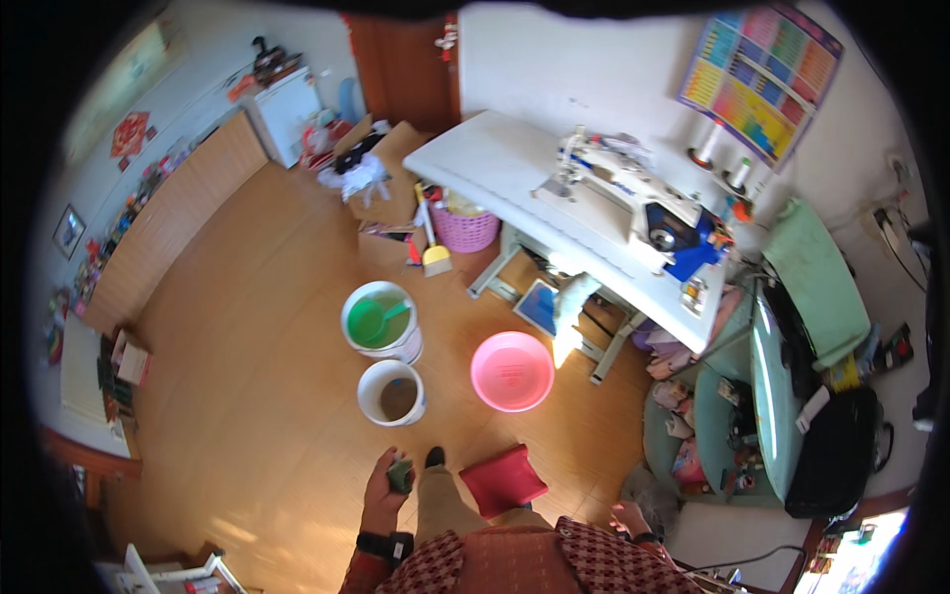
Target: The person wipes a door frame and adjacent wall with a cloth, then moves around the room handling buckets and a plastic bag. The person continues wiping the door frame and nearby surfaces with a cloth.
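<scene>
My left hand (380,491) is shut on a small dark green object (401,477), perhaps a scouring pad. Low on the right, my right hand (629,517) hangs with bent fingers beside a grey plastic bag (653,494); whether it holds anything cannot be told. Before me on the floor stands a white bucket (392,423) with murky brown contents. Just beyond it, another white bucket (412,349) has a green dipper (369,323) in its greenish water. A pink basin (513,401) sits to their right. A dark red four-cornered cushion or seat (505,481) lies near my legs.
A sewing machine (605,189) is mounted on a white table (482,148). Beneath the table's left end are a purple basket (466,230) and a yellow broom (436,256), near cardboard boxes (401,156). Green shelves (701,438) and a black case (831,460) stand right.
</scene>
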`<action>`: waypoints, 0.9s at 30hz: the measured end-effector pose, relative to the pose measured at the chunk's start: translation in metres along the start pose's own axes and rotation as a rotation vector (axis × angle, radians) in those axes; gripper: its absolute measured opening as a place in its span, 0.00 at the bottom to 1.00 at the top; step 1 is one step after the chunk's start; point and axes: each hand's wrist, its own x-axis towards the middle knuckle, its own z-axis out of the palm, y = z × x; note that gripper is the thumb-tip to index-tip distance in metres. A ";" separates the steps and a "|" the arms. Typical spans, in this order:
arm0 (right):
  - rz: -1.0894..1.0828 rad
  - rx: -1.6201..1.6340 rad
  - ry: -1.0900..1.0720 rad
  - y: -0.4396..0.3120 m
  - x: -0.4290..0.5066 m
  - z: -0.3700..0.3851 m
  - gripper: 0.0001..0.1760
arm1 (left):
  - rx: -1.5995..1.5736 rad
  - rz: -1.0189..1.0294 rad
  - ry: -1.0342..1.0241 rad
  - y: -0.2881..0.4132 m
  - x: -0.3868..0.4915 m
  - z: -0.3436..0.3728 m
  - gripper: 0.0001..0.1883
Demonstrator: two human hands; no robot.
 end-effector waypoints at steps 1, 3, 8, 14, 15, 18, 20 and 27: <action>0.012 0.004 0.008 0.007 -0.001 0.009 0.12 | 0.000 -0.006 0.009 0.012 0.011 0.001 0.10; -0.299 -0.685 0.048 0.021 0.000 0.030 0.08 | 0.067 0.007 0.008 0.043 0.031 0.006 0.10; -0.782 -1.059 -0.065 0.008 -0.012 0.093 0.11 | 0.106 0.090 -0.037 0.133 0.071 0.021 0.10; -0.084 -0.115 0.039 -0.150 -0.085 0.149 0.20 | 0.155 0.023 0.050 0.211 0.117 0.027 0.09; -0.152 -0.196 0.051 -0.172 -0.093 0.153 0.21 | 0.155 0.023 0.088 0.218 0.124 0.029 0.08; -0.157 -0.036 0.027 -0.210 -0.102 0.171 0.20 | 0.178 0.018 0.033 0.232 0.139 0.035 0.08; -0.139 -0.007 0.010 -0.216 -0.097 0.176 0.20 | 0.183 -0.023 -0.006 0.235 0.148 0.041 0.08; -0.004 0.051 0.028 -0.190 -0.090 0.187 0.19 | 0.234 -0.143 0.034 0.243 0.187 0.061 0.08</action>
